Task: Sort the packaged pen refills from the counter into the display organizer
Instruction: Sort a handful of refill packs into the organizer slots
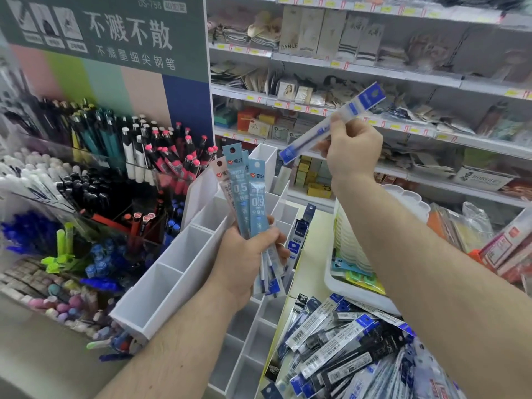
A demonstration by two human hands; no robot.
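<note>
R hand (352, 152) is up high over the far part of the counter (312, 254), pinching one blue refill pack (335, 123) betw thumb and fingers. The pack's long axis runs diagonal, low end toward the organizer, blue header up and to the right.

L hand (249, 254) is closed round a fan of light-blue 0.5 refill packs (249, 194) plus a few darker ones below, standing roughly upright, right over the white display organizer (161, 286).

The organizer's open slots sit below and left of the R hand, well apart from the single pack. L hand is much nearer the slots, prob just above them. So the single pack likely needs to come down and left, tipped more upright, to drop in a slot. Which slot it belongs to, can't tell.

The unsorted pile of refill packs (354, 349) lies at the counter's near right edge, under the R forearm.
</note>
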